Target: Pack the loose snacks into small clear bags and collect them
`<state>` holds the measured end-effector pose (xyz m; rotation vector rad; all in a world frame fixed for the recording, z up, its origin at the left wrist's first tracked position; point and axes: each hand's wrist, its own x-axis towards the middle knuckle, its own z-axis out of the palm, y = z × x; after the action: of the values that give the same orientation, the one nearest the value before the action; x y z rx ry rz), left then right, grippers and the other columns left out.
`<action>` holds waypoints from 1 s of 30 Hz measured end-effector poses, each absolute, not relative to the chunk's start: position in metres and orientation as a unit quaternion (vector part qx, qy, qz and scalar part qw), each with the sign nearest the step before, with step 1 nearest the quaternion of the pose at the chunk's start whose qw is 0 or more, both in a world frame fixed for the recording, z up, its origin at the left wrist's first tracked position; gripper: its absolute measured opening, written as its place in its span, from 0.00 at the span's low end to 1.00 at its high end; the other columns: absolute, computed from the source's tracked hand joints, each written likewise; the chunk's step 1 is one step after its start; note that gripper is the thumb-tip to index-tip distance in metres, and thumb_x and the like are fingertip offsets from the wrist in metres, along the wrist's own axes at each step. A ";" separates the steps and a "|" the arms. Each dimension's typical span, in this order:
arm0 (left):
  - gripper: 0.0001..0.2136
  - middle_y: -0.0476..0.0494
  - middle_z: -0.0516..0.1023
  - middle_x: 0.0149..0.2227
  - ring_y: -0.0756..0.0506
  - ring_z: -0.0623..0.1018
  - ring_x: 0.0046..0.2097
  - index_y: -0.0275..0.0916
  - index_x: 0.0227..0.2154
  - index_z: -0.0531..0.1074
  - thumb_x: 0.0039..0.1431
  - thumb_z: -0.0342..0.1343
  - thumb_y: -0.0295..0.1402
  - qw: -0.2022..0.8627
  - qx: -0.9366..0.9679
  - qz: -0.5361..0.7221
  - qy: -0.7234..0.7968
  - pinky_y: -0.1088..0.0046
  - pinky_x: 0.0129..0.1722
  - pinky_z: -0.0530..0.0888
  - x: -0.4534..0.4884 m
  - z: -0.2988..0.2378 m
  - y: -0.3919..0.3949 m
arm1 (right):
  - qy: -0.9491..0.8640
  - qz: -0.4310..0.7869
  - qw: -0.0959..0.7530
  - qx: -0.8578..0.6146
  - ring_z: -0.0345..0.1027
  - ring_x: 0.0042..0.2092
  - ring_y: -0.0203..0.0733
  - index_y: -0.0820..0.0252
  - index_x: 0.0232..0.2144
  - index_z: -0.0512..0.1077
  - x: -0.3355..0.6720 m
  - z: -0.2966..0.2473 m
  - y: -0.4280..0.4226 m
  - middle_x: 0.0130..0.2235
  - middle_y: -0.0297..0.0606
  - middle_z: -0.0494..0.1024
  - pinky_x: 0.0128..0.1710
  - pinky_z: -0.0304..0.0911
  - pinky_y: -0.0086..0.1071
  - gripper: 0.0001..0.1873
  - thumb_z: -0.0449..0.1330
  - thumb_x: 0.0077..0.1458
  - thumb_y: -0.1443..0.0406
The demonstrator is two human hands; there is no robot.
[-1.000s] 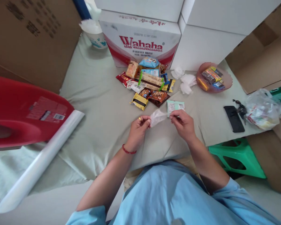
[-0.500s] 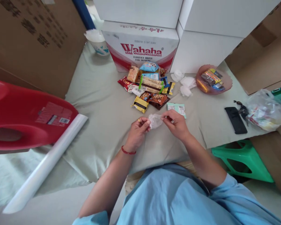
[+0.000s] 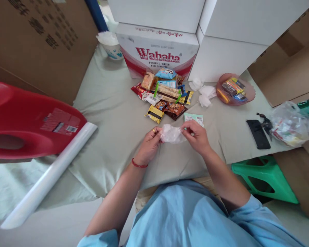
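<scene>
Two bare hands meet over the front of a bench covered in pale grey-green cloth. The left hand, above a red bracelet, pinches one end of a crumpled piece of thin translucent plastic; the right hand pinches the other end between thumb and fingertips. The plastic spans the gap between the two grips, close to the bench's near edge.

Just beyond the right hand lies a mint-green packet, partly hidden by it. Farther back is a heap of wrapped snacks, against a white and red Wahaha carton. To its right, near crumpled white plastic, a pinkish see-through bowl holds more wrapped snacks. A patterned tub with a plastic liner stands at the back left.

White boxes wall the back; cardboard rises at left. A red plastic object and a pale roll lie left, a wide stretch of cloth away from the hands. By the right edge are a black phone and a filled clear bag, with a green stool below.
</scene>
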<state>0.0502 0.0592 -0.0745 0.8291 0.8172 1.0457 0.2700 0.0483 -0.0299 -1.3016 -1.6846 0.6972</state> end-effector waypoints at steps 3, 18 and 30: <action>0.22 0.53 0.73 0.29 0.51 0.68 0.32 0.40 0.33 0.76 0.53 0.75 0.53 0.697 0.341 0.508 0.373 0.75 0.34 0.67 0.051 -0.073 0.061 | -0.522 0.374 0.497 -0.584 0.64 0.31 0.37 0.54 0.35 0.76 0.288 -0.035 0.040 0.32 0.32 0.75 0.32 0.62 0.32 0.12 0.68 0.60 0.53; 0.18 0.48 0.75 0.30 0.48 0.72 0.33 0.39 0.29 0.76 0.53 0.74 0.47 0.771 0.371 0.399 0.332 0.71 0.37 0.68 0.049 -0.062 0.055 | -0.699 0.287 0.377 -0.536 0.73 0.57 0.51 0.50 0.60 0.74 0.296 -0.034 0.027 0.60 0.47 0.76 0.54 0.74 0.46 0.30 0.70 0.59 0.50; 0.10 0.45 0.76 0.35 0.48 0.72 0.36 0.39 0.23 0.73 0.49 0.67 0.37 0.737 0.386 0.445 0.332 0.72 0.38 0.70 0.052 -0.058 0.058 | -0.601 0.275 0.459 -0.594 0.72 0.36 0.40 0.54 0.41 0.78 0.300 -0.034 0.034 0.38 0.36 0.80 0.38 0.69 0.35 0.08 0.62 0.66 0.58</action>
<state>0.0516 0.0583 -0.0577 0.8477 0.7293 0.9768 0.3001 0.0336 -0.0342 -1.4618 -1.4814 0.6767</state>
